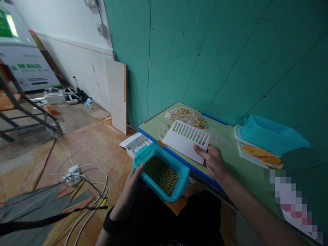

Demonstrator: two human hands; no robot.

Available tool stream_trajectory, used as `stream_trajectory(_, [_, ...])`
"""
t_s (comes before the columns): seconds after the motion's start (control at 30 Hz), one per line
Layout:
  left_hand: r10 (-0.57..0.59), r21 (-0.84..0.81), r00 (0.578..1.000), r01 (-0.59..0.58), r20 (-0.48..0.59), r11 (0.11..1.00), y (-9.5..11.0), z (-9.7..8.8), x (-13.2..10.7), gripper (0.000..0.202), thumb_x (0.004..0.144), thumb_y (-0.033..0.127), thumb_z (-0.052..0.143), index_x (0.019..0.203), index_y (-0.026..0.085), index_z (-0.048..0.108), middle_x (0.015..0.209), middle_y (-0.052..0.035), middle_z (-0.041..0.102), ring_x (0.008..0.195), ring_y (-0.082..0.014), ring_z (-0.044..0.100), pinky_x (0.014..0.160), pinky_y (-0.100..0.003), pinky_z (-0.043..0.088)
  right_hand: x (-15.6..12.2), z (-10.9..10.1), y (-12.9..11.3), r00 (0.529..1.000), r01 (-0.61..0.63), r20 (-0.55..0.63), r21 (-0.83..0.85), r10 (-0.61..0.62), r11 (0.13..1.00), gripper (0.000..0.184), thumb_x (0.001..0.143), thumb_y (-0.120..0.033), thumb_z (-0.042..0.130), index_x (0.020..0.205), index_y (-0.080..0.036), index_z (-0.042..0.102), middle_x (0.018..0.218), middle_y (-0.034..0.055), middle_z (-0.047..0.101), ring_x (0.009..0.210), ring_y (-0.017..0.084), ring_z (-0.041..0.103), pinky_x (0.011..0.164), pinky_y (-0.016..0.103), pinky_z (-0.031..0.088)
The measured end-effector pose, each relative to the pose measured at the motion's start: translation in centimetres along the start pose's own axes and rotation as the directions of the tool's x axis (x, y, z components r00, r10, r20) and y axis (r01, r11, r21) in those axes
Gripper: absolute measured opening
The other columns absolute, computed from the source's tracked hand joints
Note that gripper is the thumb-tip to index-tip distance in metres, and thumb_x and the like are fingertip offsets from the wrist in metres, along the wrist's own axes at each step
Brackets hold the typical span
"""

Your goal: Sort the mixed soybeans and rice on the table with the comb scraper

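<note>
My left hand (134, 179) grips the left rim of a blue plastic container (184, 171), thumb over the edge. Inside it lie dark green beans (155, 167) and tan soybeans (169, 182). The container is below the table's near edge, over my lap. My right hand (214, 160) is closed on the right end of a white slotted plastic board (180, 141), thumb on top. Its slots point away from me, toward a pile of soybeans and rice (188, 116) on the green tabletop (246, 181). More white rice (219, 138) lies to the right of the pile.
A blue bin (271, 133) and a yellow cloth (261, 155) rest on a white tray (238, 136) at the table's right. Behind stands a green wall (179, 51). A power strip (73, 175) with cables lies on the floor at left, near a metal ladder (25, 109).
</note>
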State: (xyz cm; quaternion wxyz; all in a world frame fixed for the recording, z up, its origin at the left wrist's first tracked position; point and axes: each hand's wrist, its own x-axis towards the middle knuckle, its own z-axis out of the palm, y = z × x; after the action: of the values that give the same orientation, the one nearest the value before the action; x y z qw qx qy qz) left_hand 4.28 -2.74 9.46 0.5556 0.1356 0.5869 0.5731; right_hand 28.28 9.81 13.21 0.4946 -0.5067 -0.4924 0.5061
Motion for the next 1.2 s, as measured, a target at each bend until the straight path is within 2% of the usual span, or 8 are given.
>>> stream_trajectory(0.2, [0.006,-0.002,1.0,-0.006,-0.012,1.0,0.0,-0.1,0.3,0.068,0.076,0.061,0.076,0.129,0.019,0.069,0.094,-0.0136,0.081,0.088,-0.0333,0.076,0.068,-0.038,0.06,-0.1,-0.1,0.1,1.0,-0.006,0.01,-0.011,0.006,1.0,0.049,0.053,-0.055,0.093,0.078,-0.017,0.076,0.078,0.0067,0.078,0.072,0.028,0.071,0.072,0.04,0.056])
stream_trajectory(0.47, [0.044,-0.024,0.999,-0.045,-0.018,0.999,0.1,-0.2,0.7,0.073,0.074,0.058,0.08,0.137,0.023,0.063,0.1,-0.0107,0.081,0.098,-0.0344,0.075,0.079,-0.042,0.06,0.2,-0.5,0.7,1.0,-0.003,0.014,-0.002,0.003,1.0,0.05,0.055,-0.056,0.093,0.082,-0.017,0.078,0.079,0.0062,0.078,0.073,0.027,0.071,0.07,0.039,0.057])
stream_trajectory(0.57, [0.031,-0.025,0.999,-0.031,-0.012,0.999,0.0,-0.2,0.6,0.075,0.073,0.061,0.079,0.136,0.023,0.064,0.097,-0.0113,0.081,0.094,-0.034,0.076,0.077,-0.043,0.061,-0.1,-0.4,0.4,1.0,-0.013,0.023,-0.005,0.013,1.0,0.05,0.054,-0.058,0.092,0.081,-0.017,0.077,0.081,0.0071,0.079,0.074,0.029,0.072,0.068,0.039,0.057])
stream_trajectory(0.7, [0.015,-0.025,1.0,-0.015,-0.012,1.0,-0.2,0.0,0.3,0.072,0.075,0.062,0.077,0.135,0.023,0.066,0.092,-0.0109,0.081,0.091,-0.0335,0.076,0.073,-0.042,0.062,-0.4,-0.3,0.0,0.998,-0.025,0.055,0.018,0.023,1.0,0.047,0.055,-0.054,0.093,0.082,-0.018,0.077,0.083,0.0072,0.079,0.078,0.03,0.074,0.073,0.04,0.058])
stream_trajectory(0.93, [0.046,-0.033,0.999,-0.046,-0.012,0.998,0.0,-0.2,0.7,0.071,0.075,0.056,0.079,0.137,0.024,0.064,0.095,-0.0101,0.081,0.094,-0.0337,0.076,0.072,-0.04,0.062,-0.3,-0.4,0.1,1.0,-0.018,0.02,0.052,0.017,0.999,0.044,0.054,-0.051,0.093,0.08,-0.019,0.077,0.08,0.0058,0.079,0.073,0.028,0.072,0.072,0.04,0.057])
stream_trajectory(1.03, [0.057,-0.03,0.998,-0.058,-0.013,0.998,0.0,-0.3,0.9,0.07,0.075,0.056,0.079,0.135,0.023,0.065,0.092,-0.01,0.081,0.094,-0.0334,0.075,0.072,-0.039,0.061,-0.7,-0.4,0.2,0.997,0.071,0.003,-0.007,-0.071,0.997,0.04,0.062,-0.052,0.09,0.081,-0.019,0.078,0.083,0.0054,0.079,0.075,0.027,0.072,0.072,0.038,0.057])
stream_trajectory(1.2, [0.047,-0.011,0.999,-0.047,0.001,0.999,-0.4,-0.4,0.7,0.07,0.077,0.06,0.075,0.133,0.018,0.067,0.092,-0.013,0.081,0.094,-0.0338,0.076,0.074,-0.04,0.061,-2.4,0.1,-0.5,0.966,0.246,0.003,-0.306,-0.258,0.92,0.035,0.073,-0.053,0.081,0.077,-0.018,0.08,0.077,0.0063,0.078,0.072,0.026,0.07,0.065,0.034,0.055])
